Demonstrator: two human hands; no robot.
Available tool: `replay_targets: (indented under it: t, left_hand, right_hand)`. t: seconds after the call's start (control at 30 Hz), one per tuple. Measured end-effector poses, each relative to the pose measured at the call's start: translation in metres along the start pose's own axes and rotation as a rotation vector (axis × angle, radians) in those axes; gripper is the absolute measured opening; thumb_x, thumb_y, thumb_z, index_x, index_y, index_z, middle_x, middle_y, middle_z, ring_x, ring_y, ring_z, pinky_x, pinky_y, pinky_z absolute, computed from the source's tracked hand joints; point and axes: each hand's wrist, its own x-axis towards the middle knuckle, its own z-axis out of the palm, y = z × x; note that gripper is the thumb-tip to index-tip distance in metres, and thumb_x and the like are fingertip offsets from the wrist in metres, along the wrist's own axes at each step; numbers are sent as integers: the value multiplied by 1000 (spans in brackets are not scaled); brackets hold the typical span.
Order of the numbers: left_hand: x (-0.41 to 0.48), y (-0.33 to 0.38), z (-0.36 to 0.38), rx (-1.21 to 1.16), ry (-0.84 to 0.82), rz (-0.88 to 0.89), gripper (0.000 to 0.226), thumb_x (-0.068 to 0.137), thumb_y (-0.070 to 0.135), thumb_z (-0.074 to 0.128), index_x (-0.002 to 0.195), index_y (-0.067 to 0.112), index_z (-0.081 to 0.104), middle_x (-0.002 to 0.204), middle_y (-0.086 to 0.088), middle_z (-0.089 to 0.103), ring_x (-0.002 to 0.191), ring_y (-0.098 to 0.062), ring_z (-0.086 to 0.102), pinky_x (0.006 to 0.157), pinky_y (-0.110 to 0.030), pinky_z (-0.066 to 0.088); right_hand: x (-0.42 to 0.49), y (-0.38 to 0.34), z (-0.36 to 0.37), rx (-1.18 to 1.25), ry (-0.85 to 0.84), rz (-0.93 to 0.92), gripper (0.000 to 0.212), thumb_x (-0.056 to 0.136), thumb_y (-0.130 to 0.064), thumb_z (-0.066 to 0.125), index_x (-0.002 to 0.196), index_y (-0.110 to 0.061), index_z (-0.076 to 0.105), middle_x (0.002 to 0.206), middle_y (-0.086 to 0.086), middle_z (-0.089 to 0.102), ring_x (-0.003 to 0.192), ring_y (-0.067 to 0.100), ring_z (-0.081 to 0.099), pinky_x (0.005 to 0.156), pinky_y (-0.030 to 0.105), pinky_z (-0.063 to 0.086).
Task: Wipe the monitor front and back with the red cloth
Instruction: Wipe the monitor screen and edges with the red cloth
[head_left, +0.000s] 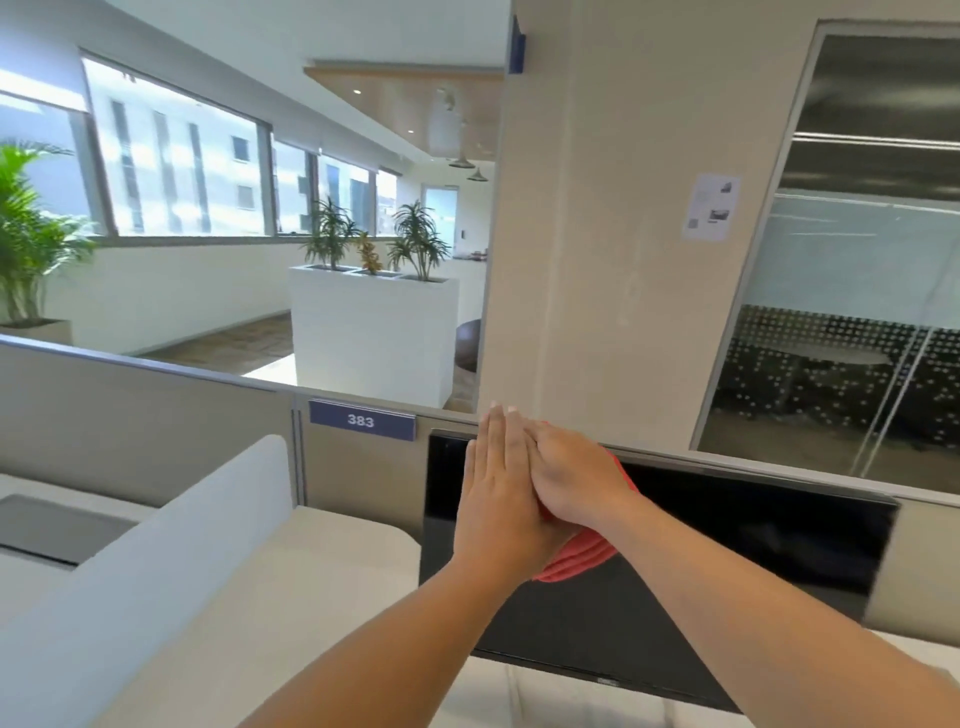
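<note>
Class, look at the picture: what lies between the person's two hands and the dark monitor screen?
In the head view, the red cloth lies pressed between the hands and the monitor screen.

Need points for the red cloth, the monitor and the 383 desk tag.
red cloth (579, 558), head view, on the folds showing below the hands.
monitor (753, 540), head view, on the dark screen right of the hands.
383 desk tag (362, 420), head view, on the blue plate at the numerals.

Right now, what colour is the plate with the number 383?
The number plate is blue-purple with white digits, best seen in the head view.
</note>
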Motion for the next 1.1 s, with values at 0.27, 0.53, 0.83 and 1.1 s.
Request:
replay_targets:
  t: [0.27, 0.53, 0.83, 1.1]
  left_hand:
    - [23, -33, 4, 170, -18, 137, 83, 89, 66, 41, 154, 22, 15, 163, -5, 8, 150, -29, -7, 121, -47, 4]
    - [24, -33, 24, 229, 28, 350, 72, 99, 57, 26, 156, 17, 8, 163, -8, 5, 150, -26, -4, 121, -45, 2]
    - [31, -59, 22, 121, 116, 365, 78, 94, 67, 35, 143, 7, 43, 151, -9, 42, 146, -26, 26, 122, -42, 13]
    - [32, -121, 5, -93, 236, 155, 64, 95, 50, 53, 144, 10, 44, 153, -3, 39, 149, -21, 16, 120, -44, 17]
  right_hand:
    - [1, 15, -12, 166, 198, 115, 37, 106, -25, 36, 120, -21, 69, 117, 0, 70, 108, 16, 60, 92, 31, 42]
    - [-22, 48, 10, -257, 325, 28, 32, 100, -35, 27, 90, -30, 57, 83, -13, 62, 79, 12, 58, 83, 41, 48]
    - [-31, 65, 1, -319, 311, 95, 53, 98, -40, 24, 129, -19, 62, 119, -3, 69, 111, 19, 60, 100, 45, 44]
    - [-29, 50, -1, -338, 289, 158, 46, 101, -33, 36, 134, -12, 60, 127, 5, 67, 120, 27, 57, 107, 47, 41]
